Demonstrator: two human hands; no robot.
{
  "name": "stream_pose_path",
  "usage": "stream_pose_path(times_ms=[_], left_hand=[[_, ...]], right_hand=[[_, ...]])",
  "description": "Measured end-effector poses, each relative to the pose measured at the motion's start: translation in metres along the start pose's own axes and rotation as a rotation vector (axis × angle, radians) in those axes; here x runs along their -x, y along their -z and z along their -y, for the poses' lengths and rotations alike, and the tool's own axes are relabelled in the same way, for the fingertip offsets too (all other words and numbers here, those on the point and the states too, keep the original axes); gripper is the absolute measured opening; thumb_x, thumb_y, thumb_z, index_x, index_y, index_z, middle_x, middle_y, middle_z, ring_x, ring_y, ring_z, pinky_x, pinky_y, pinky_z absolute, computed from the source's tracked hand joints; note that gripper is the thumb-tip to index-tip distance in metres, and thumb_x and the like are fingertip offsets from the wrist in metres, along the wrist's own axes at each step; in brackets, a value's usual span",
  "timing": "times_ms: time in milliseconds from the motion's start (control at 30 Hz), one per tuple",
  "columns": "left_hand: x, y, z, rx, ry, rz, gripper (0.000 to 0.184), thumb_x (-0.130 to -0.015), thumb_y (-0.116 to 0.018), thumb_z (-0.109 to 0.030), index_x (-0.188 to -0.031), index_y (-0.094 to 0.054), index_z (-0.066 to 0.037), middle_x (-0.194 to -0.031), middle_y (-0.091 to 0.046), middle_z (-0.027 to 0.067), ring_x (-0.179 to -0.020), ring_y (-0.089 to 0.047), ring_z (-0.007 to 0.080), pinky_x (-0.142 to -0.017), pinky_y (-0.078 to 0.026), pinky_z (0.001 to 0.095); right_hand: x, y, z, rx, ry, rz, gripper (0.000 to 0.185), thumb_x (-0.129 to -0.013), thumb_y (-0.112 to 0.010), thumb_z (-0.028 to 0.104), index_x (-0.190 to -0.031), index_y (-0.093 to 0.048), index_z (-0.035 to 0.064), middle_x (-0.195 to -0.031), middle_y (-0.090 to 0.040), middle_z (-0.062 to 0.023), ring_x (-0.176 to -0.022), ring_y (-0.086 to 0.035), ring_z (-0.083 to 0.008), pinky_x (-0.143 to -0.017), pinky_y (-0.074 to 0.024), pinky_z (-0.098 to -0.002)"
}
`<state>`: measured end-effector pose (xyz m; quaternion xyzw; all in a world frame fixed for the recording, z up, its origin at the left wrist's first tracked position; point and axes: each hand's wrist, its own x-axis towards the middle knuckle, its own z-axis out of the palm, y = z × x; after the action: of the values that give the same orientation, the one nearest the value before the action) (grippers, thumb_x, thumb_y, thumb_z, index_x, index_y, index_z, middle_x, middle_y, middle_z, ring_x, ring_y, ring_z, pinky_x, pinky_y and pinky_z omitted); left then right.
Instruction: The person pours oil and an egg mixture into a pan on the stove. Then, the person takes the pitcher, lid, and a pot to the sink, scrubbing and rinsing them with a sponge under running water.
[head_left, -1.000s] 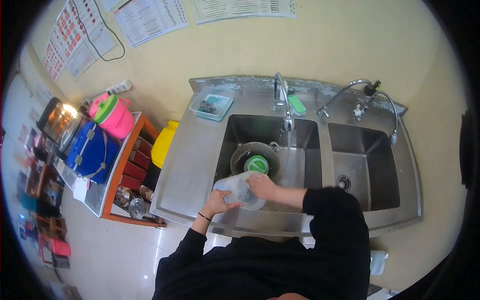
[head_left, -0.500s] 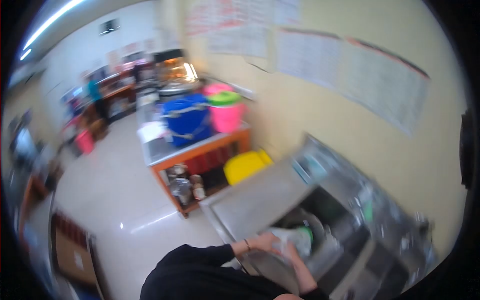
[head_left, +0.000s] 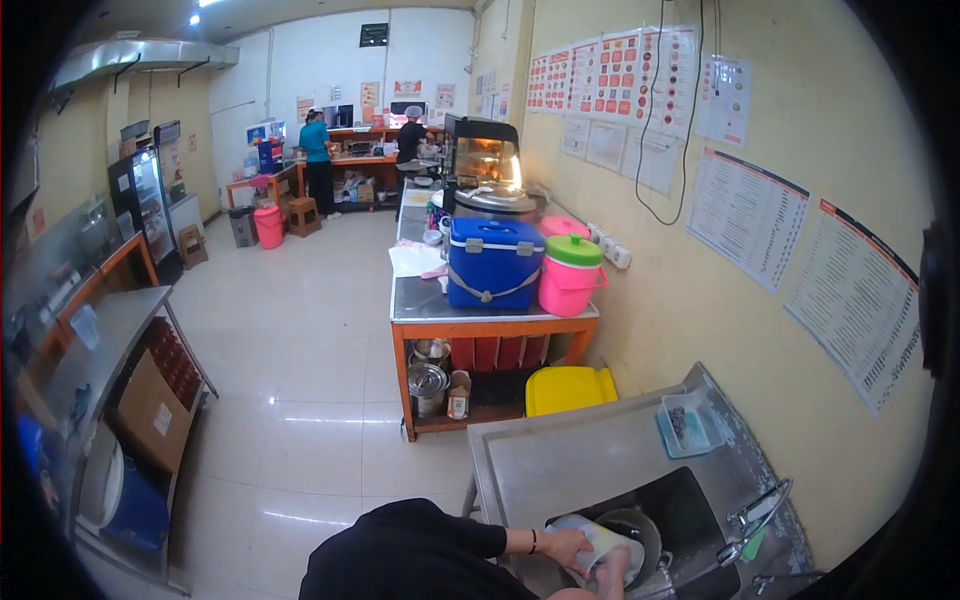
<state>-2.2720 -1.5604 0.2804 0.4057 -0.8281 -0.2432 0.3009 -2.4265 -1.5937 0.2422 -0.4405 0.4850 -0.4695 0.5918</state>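
Observation:
Over the sink basin (head_left: 690, 500), my left hand (head_left: 565, 548) grips the edge of a pale translucent plastic container (head_left: 598, 533); its exact kind is hard to tell. My right hand (head_left: 610, 574) presses against the same container from the near side, its fingers curled and partly hidden. Whether a cloth or sponge is in that hand cannot be seen. Just beyond, a round metal pot (head_left: 648, 528) sits in the basin, partly covered by the container. The metal faucet (head_left: 745, 540) stands to the right, with something green (head_left: 755, 545) beside it.
A blue tray (head_left: 690, 425) with a dark scourer-like lump rests on the steel counter (head_left: 570, 440). Ahead, an orange-framed table (head_left: 500, 328) bears a blue cooler box (head_left: 495, 265) and a pink bucket (head_left: 570, 285). Two people work at the far counter. A yellow lid-like item (head_left: 570, 392) lies low.
My view has swung left and steadied, so the sink and hands appear lower and the far room shows clearly. Both hands stay at the container; the green item near them earlier is no longer visible there.

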Motion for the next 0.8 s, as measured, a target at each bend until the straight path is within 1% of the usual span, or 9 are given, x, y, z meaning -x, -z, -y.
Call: stream_pose_path(times_ms=[33,67,167,267,367,467,633,733,800], left_hand=[[-0.001,0.005,-0.001,0.028,-0.004,-0.012,0.049,-0.059,-0.066,-0.049,-0.062,-0.052,-0.001,-0.053,-0.051,0.0157,-0.054,-0.052,0.0336,-0.05,-0.04,0.0382],[-0.001,0.006,-0.001,0.02,-0.065,0.052,0.05,-0.059,-0.066,-0.049,-0.059,-0.05,-0.002,-0.053,-0.05,0.0159,-0.054,-0.052,0.0338,-0.049,-0.04,0.038],[0.002,-0.006,-0.011,-0.067,-0.038,0.146,0.048,-0.056,-0.067,-0.047,-0.069,-0.056,-0.002,-0.065,-0.055,0.0191,-0.066,-0.054,0.0348,-0.059,-0.042,0.0393],[0.004,-0.008,-0.008,0.042,-0.046,0.028,0.048,-0.061,-0.064,-0.049,-0.06,-0.049,-0.003,-0.056,-0.052,0.0158,-0.058,-0.053,0.0347,-0.053,-0.041,0.0393],[0.004,-0.009,-0.019,-0.103,-0.046,0.085,0.046,-0.062,-0.063,-0.047,-0.062,-0.05,-0.003,-0.059,-0.052,0.0161,-0.061,-0.053,0.0348,-0.055,-0.041,0.0408],[0.008,0.002,-0.033,-0.072,0.108,0.154,0.034,-0.056,-0.065,-0.033,-0.067,-0.054,-0.002,-0.068,-0.055,0.0197,-0.07,-0.054,0.0365,-0.063,-0.042,0.0423],[0.011,-0.02,-0.02,-0.073,0.088,0.089,0.028,-0.057,-0.06,-0.027,-0.066,-0.053,-0.002,-0.064,-0.055,0.0193,-0.067,-0.054,0.0364,-0.061,-0.042,0.0417],[0.008,-0.048,0.012,-0.092,0.071,0.066,0.026,-0.057,-0.059,-0.025,-0.066,-0.053,-0.002,-0.062,-0.054,0.0187,-0.065,-0.054,0.0366,-0.06,-0.042,0.0418],[0.009,-0.052,0.018,-0.087,0.054,0.077,0.025,-0.057,-0.058,-0.024,-0.066,-0.053,-0.002,-0.061,-0.054,0.0183,-0.063,-0.054,0.0366,-0.059,-0.042,0.0417]], right_hand=[[0.0,-0.006,-0.002,-0.007,-0.012,0.03,0.04,-0.073,-0.055,0.023,-0.104,-0.051,-0.0015,-0.106,-0.051,-0.0206,-0.097,-0.051,-0.0318,-0.082,-0.038,-0.0389],[0.0,-0.015,-0.001,-0.007,-0.016,0.056,0.04,-0.073,-0.055,0.023,-0.104,-0.051,-0.0014,-0.106,-0.051,-0.0205,-0.097,-0.051,-0.0318,-0.082,-0.038,-0.0389],[-0.004,-0.03,0.0,0.241,0.043,0.222,0.04,-0.073,-0.055,0.023,-0.104,-0.051,-0.0013,-0.107,-0.051,-0.0204,-0.097,-0.051,-0.0318,-0.082,-0.0378,-0.0389],[-0.013,-0.043,-0.004,0.509,0.127,0.347,0.04,-0.073,-0.055,0.023,-0.104,-0.051,-0.0011,-0.107,-0.051,-0.0202,-0.097,-0.05,-0.0317,-0.082,-0.0377,-0.0389],[-0.023,-0.056,-0.01,0.669,0.16,0.419,0.04,-0.072,-0.055,0.023,-0.104,-0.051,-0.0009,-0.107,-0.051,-0.0201,-0.098,-0.05,-0.0317,-0.082,-0.0376,-0.0388],[-0.031,-0.067,-0.016,0.751,0.166,0.456,0.041,-0.072,-0.055,0.023,-0.105,-0.051,-0.0008,-0.108,-0.051,-0.0199,-0.098,-0.05,-0.0316,-0.083,-0.0375,-0.0388],[-0.039,-0.079,-0.023,0.817,0.157,0.5,0.041,-0.072,-0.055,0.023,-0.105,-0.051,-0.0005,-0.108,-0.051,-0.0197,-0.098,-0.05,-0.0316,-0.083,-0.0373,-0.0388],[-0.043,-0.084,-0.025,0.829,0.154,0.518,0.041,-0.072,-0.055,0.023,-0.105,-0.051,-0.0004,-0.108,-0.05,-0.0195,-0.099,-0.05,-0.0315,-0.083,-0.0372,-0.0387],[-0.044,-0.086,-0.025,0.835,0.152,0.525,0.041,-0.072,-0.055,0.023,-0.105,-0.051,-0.0003,-0.108,-0.05,-0.0194,-0.099,-0.049,-0.0315,-0.083,-0.0371,-0.0387]])
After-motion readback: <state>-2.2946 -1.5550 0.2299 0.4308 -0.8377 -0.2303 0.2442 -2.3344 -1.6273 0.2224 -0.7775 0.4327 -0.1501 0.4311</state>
